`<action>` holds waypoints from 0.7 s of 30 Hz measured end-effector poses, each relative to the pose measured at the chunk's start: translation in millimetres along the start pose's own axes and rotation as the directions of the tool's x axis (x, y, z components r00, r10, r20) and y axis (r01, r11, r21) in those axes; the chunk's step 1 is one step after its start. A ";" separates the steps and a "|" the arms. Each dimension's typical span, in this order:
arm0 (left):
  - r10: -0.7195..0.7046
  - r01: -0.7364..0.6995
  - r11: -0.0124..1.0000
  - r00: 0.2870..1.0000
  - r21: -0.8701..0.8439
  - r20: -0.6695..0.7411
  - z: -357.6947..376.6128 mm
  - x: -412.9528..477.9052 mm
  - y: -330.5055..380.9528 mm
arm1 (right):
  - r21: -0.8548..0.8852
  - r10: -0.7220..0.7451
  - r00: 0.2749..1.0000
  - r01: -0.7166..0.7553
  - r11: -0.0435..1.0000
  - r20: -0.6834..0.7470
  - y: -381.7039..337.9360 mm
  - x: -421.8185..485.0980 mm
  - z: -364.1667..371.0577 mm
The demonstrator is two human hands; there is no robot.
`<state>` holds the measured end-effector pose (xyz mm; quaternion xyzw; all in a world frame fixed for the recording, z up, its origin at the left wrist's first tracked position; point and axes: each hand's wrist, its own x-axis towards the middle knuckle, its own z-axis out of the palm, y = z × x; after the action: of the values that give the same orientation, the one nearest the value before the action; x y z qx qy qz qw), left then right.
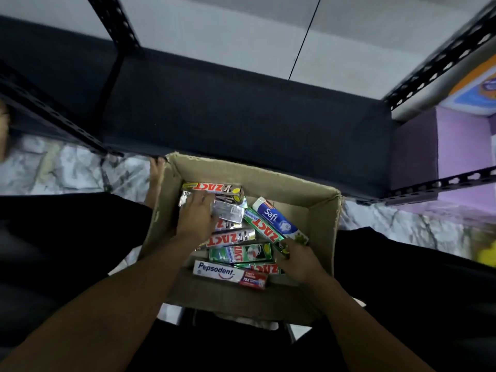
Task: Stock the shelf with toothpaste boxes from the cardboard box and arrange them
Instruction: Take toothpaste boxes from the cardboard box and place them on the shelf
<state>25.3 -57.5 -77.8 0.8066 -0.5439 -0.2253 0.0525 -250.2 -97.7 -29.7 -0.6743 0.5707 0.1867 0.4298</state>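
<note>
Hands both down inside the cardboard box (324, 224). Right hand (298, 260) curled round the near end of a green Zact box (264, 229) that lies slantwise across the pile, fingers clamped on it; likely taken by that end because it is the part standing clear of its neighbours. Left hand (196, 213) palm down over the far-left heap, a silver Zact box (229, 212) jutting out from under it; blur there, so cannot tell whether the fingers have closed on that box or only press on it.

Outward: every one of the toothpaste boxes I can see lies in the cardboard box, loose and criss-crossed. Safi box (276, 218) just beside the green one; Pepsodent box (229, 275) flat along the near wall; more Zact boxes between.

Cardboard box sits on the floor (67, 170) between the person's legs, its far wall near the front edge of the shelf (241, 116); presumably parked so that each box is a short reach from its place. A bare foot (155, 178) rests against its left wall. Shelf is dark metal with slotted uprights; floor marble-patterned on either side.

Judgement: stocking looks to be at its start; picking with both hands at once would halve the trips.
</note>
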 end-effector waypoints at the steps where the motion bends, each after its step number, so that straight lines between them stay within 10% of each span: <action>1: 0.008 -0.008 0.999 1.000 0.042 0.006 2.6 3.7 -2.9 | -0.003 0.011 1.000 -0.011 1.000 0.010 0.3 2.5 0.5; 13: -0.020 -0.045 0.948 0.980 0.316 0.199 -7.4 18.6 -9.6 | 0.107 0.174 0.985 -0.173 0.979 -0.003 8.2 25.6 9.9; 21: -0.148 0.165 0.985 0.951 -0.043 0.271 16.1 -33.4 6.6 | 0.247 0.191 0.974 -0.216 0.945 0.121 42.8 45.8 36.4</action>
<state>2.6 -27.5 -79.8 0.8074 -0.4728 -0.3528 -0.0131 -268.6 -95.9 -99.8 -0.5403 0.6354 0.1861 0.5194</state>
